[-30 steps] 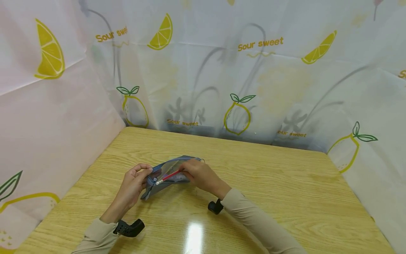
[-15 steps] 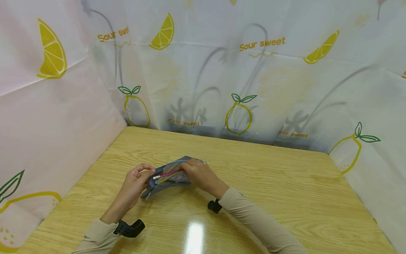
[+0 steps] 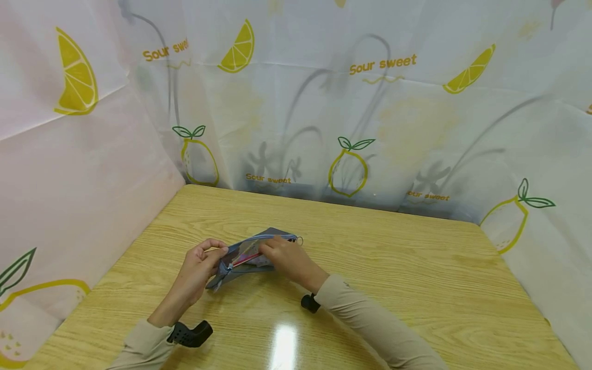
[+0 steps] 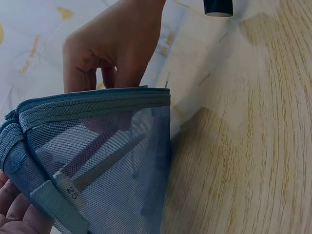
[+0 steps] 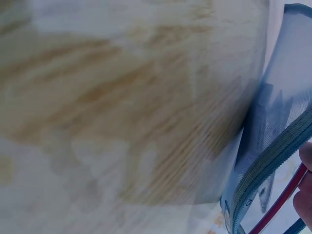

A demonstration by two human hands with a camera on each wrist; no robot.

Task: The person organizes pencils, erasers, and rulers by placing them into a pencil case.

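A blue-grey mesh zip pouch (image 3: 224,280) is held above the table with its zipped mouth open. My left hand (image 3: 195,267) pinches its left end between thumb and fingers. Inside the mouth, my right hand (image 3: 292,263) pinches a red pencil (image 3: 246,259), which slants down toward the pouch's left end. In the right wrist view, fingertips (image 5: 304,200) touch the red pencil (image 5: 280,204). Through the mesh in the left wrist view, long thin items and a white tag (image 4: 69,190) marked 25 show faintly. A key ring (image 3: 300,240) hangs at the right end.
The pouch is over a wood-grain table (image 3: 393,288). A pale curtain (image 3: 296,103) printed with lemons stands behind it and along both sides. Black camera mounts (image 3: 190,334) are strapped to both wrists.
My right hand has moved slightly left and lowered the red pencil into the pouch, its white end sinking below the mouth. My left hand has kept its grip on the pouch's left end.
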